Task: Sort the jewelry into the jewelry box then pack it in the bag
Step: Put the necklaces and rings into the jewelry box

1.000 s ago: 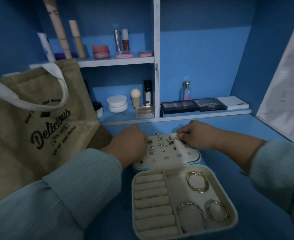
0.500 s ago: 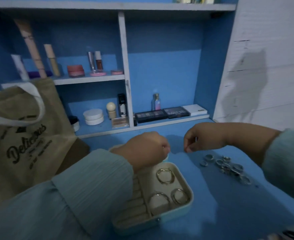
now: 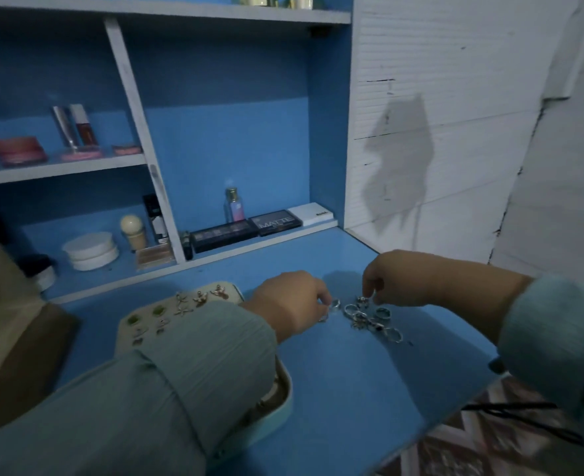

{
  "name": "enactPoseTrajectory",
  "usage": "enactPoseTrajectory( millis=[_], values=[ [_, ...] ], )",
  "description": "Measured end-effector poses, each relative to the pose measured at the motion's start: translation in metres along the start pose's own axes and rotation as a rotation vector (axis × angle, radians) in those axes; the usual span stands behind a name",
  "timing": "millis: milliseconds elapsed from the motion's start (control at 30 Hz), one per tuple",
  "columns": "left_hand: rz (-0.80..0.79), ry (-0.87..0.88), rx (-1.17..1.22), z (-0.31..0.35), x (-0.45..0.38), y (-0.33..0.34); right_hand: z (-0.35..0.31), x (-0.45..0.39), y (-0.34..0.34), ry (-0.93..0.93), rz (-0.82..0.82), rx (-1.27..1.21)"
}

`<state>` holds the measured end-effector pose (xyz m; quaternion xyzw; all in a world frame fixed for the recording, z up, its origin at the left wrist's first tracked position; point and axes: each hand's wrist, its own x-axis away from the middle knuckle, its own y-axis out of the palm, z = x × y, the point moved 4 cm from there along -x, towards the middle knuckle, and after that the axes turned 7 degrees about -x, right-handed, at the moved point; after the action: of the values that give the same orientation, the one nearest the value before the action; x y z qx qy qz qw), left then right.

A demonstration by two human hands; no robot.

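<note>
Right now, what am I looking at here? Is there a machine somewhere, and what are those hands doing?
No machine: a person wears a camera on the head, looking down at their own two hands over a blue desk. The left hand pinches a ring; the right hand pinches at the top of a small pile of rings on the desk. Under the left sleeve lies an open jewelry box, earrings pinned in its lid. Behind, shelves hold makeup palettes.
</note>
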<state>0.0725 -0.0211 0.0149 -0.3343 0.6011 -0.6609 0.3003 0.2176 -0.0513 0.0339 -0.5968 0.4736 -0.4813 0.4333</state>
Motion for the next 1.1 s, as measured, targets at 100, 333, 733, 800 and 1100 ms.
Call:
enactPoseTrajectory(
  millis=[100, 333, 733, 800, 1100],
  values=[
    [0.017, -0.005, -0.018, 0.004, -0.011, 0.004, 0.012, -0.002, 0.005, 0.012, -0.005, -0.021],
    [-0.012, -0.036, -0.102, 0.008, -0.032, 0.008, 0.024, -0.013, 0.017, -0.011, 0.035, -0.132],
    [-0.052, -0.048, -0.07, 0.005, -0.037, 0.012, 0.023, -0.017, 0.022, -0.044, 0.11, -0.267],
    [-0.033, -0.058, -0.013, 0.003, -0.034, 0.007, 0.022, -0.014, 0.016, -0.037, 0.138, -0.325],
    [0.072, -0.167, 0.254, -0.014, 0.0, -0.014, -0.005, 0.002, -0.003, -0.046, 0.091, -0.651]
  ],
)
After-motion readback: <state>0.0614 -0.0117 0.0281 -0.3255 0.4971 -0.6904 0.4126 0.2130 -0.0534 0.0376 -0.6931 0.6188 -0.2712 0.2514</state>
